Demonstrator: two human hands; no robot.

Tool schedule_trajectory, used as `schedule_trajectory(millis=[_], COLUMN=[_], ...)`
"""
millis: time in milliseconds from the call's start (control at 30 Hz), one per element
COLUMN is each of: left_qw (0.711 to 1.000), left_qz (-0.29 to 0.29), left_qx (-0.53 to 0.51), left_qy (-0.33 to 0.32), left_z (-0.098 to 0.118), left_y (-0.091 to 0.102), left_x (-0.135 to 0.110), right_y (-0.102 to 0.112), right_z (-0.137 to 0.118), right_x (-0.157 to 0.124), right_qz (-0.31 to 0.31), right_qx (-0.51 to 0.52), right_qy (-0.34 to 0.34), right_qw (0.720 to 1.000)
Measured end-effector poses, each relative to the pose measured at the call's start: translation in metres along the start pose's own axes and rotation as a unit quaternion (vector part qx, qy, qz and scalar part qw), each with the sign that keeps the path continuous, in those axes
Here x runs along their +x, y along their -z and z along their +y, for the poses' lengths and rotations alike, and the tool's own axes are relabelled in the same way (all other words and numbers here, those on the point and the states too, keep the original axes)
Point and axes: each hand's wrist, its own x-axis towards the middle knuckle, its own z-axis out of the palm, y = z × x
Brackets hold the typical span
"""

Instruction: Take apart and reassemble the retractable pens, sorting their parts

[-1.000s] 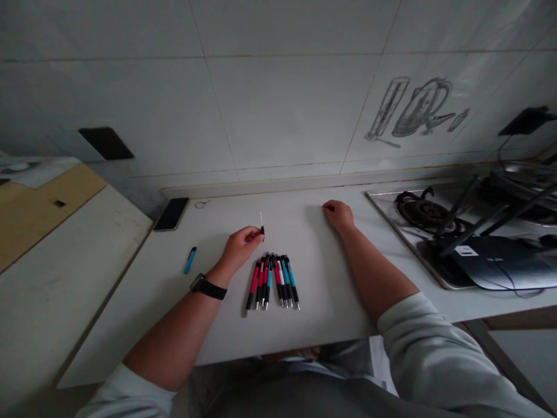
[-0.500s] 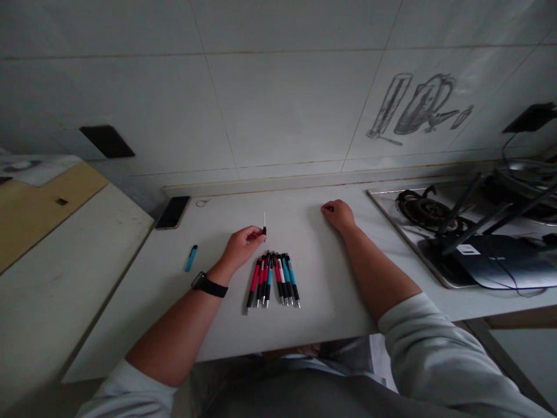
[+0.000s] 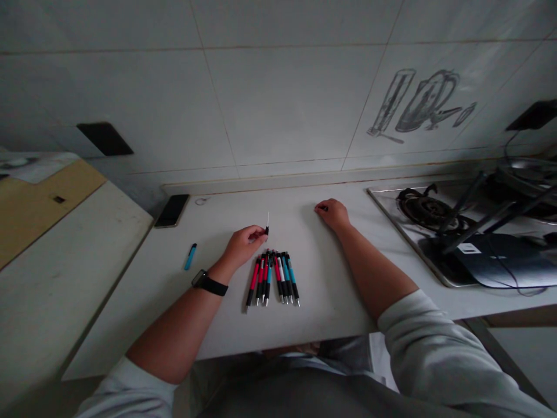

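Note:
My left hand rests on the white counter with its fingers pinched on a thin white pen refill that points up and away. Just below it lies a row of several red, teal and black pens, side by side. My right hand lies further back on the counter, fingers curled closed on a small dark thing I cannot make out. A black watch sits on my left wrist.
A blue lighter lies left of my left hand. A black phone rests near the back wall. A gas hob with a dark router and cables stands on the right. A lower wooden surface lies to the left.
My right hand has slid slightly left along the counter. The refill in my left hand has shifted a little to the right. The pens have not moved.

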Motion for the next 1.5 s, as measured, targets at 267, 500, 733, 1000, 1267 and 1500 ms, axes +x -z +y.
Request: schedule_trajectory(millis=[267, 500, 733, 1000, 1267, 1500], left_qw=[1.000, 1.000, 0.996, 0.989, 0.993, 0.994], left_qz=[-0.002, 0.012, 0.014, 0.007, 0.028, 0.047], left_qx=[0.003, -0.009, 0.040, 0.063, 0.064, 0.050], left_qy=[-0.005, -0.022, -0.076, -0.132, -0.099, -0.088], left_z=[0.006, 0.007, 0.016, 0.024, 0.029, 0.023], left_y=[0.001, 0.001, 0.000, 0.001, 0.001, 0.005], left_x=[0.000, -0.001, -0.004, -0.006, -0.007, -0.006], right_y=[0.003, 0.022, 0.002, 0.002, 0.002, 0.004], right_z=[-0.005, -0.037, -0.114, -0.129, -0.128, -0.120], right_x=[-0.003, -0.022, -0.071, -0.081, -0.081, -0.074], right_qz=[-0.002, 0.087, -0.123, -0.173, -0.178, -0.137], right_qx=[-0.009, 0.118, 0.477, 0.550, 0.576, 0.618], right_qy=[-0.006, 0.042, 0.098, 0.071, 0.038, -0.024], right_qw=[1.000, 0.988, 0.864, 0.814, 0.797, 0.774])
